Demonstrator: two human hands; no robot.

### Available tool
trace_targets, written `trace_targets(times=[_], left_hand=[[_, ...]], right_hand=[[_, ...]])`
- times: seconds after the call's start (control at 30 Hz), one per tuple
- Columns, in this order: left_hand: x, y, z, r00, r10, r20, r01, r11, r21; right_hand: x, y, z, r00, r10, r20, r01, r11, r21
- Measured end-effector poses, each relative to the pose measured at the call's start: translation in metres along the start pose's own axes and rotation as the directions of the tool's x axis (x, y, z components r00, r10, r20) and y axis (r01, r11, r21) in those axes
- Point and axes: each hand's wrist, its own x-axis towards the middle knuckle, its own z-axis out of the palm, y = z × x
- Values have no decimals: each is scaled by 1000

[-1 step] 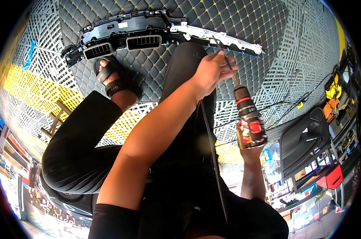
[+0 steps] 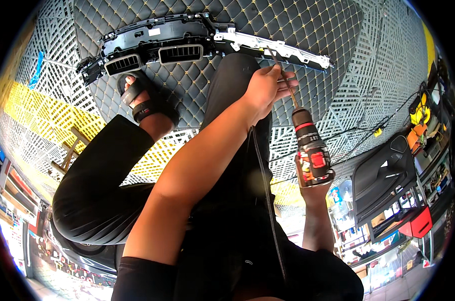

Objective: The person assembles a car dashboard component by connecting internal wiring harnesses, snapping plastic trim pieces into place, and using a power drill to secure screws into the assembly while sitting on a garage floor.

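My right hand (image 2: 312, 192), partly hidden behind the tool, is wrapped round a cordless drill (image 2: 313, 155) with a red band near its chuck. From the chuck a long thin driver bit (image 2: 293, 98) runs up and left. My left hand (image 2: 265, 90) is at the bit, thumb and finger closed about it, with the other fingers stretched out. The bit's tip is at the white bracket (image 2: 287, 49) joined to a long black dashboard trim panel (image 2: 137, 37) with two slatted vents. The panel lies across the quilted mat.
The black quilted mat (image 2: 187, 95) lies on a grey and yellow grid floor. My sandalled foot (image 2: 144, 105) is close below the panel. To the right are cables, a black car door panel (image 2: 385, 170) and a red box (image 2: 417, 223). A wooden stool (image 2: 69, 150) is at left.
The drill in my right hand has shifted slightly left, and its bit stands a little steeper. My left hand and the panel have hardly moved.
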Motion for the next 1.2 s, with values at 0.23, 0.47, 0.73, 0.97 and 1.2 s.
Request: trace_targets(times=[0.23, 0.47, 0.73, 0.97, 1.2], left_hand=[[4, -4, -4, 992, 10, -129, -14, 1000, -27], [6, -3, -2, 986, 30, -166, -36, 999, -29], [6, 3, -2, 984, 32, -177, -26, 999, 37], [1, 74, -79, 668, 579, 467, -300, -365, 882], [56, 85, -85, 639, 440, 631, -232, -672, 703]], right_hand=[[12, -12, 1, 958, 264, 112, -285, 919, 272], [15, -11, 3, 965, 236, 110, -258, 931, 258], [36, -24, -5, 974, 198, 108, -214, 962, 168], [72, -53, -22, 952, 252, 175, -276, 952, 130], [52, -46, -14, 949, 278, 146, -305, 926, 221]])
